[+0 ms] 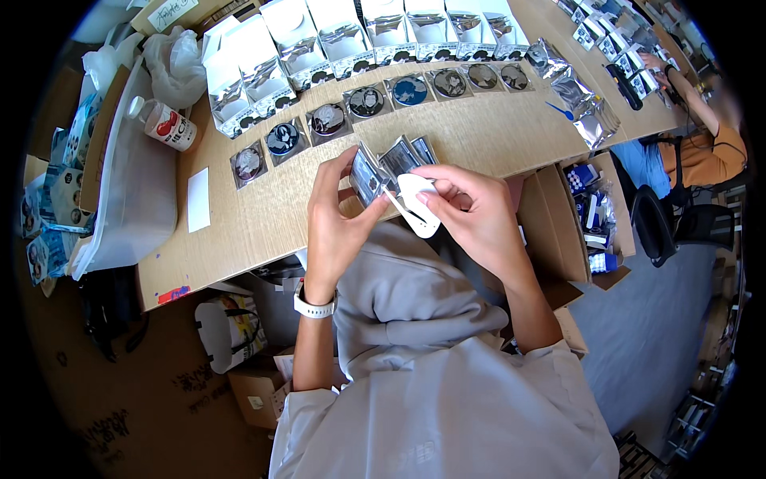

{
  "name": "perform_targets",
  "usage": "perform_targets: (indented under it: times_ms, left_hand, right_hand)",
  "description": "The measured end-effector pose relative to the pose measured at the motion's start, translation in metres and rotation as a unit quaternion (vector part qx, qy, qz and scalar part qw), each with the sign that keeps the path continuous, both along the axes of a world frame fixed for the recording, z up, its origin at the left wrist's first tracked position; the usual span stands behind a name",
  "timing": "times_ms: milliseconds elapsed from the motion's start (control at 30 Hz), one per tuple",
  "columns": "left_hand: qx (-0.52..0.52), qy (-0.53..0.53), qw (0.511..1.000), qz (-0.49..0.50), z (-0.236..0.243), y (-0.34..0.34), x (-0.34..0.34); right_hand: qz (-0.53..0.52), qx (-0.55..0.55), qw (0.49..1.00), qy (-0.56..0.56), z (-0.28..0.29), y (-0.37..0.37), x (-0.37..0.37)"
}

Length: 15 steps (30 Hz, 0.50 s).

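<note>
Just over the table's front edge, my left hand is closed on a dark flat packet in a shiny clear wrapper. Its thumb reaches a thin white strip at the side of a white rounded flat piece. My right hand pinches that white piece between thumb and fingers; what exactly it is I cannot tell. More dark wrapped packets are right behind my hands, partly hidden. Beyond them runs a curved row of round printed discs in clear sleeves, among them a blue one.
Open white boxes with silvery pouches line the back. Foil pouches and a blue spoon-like item lie at right. At left are a bottle, a white card and a plastic bin. Another person's arm reaches in far right.
</note>
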State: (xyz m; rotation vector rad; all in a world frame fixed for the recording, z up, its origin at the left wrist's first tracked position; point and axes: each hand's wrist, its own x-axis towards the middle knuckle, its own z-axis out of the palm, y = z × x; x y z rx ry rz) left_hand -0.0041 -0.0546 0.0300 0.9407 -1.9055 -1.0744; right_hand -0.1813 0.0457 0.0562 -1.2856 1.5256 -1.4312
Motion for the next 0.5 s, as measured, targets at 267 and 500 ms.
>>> perform_targets:
  times_ms: [267, 500]
  left_hand:
    - [0.016, 0.014, 1.0, 0.001, -0.0024, 0.002, 0.0021]
    - [0.004, -0.001, 1.0, 0.002, -0.0014, 0.005, 0.0036]
  right_hand:
    - [-0.01, 0.005, 1.0, 0.008, 0.0079, 0.0035, 0.0019]
    - [-0.01, 0.006, 1.0, 0.016, 0.01, 0.0031, 0.0036]
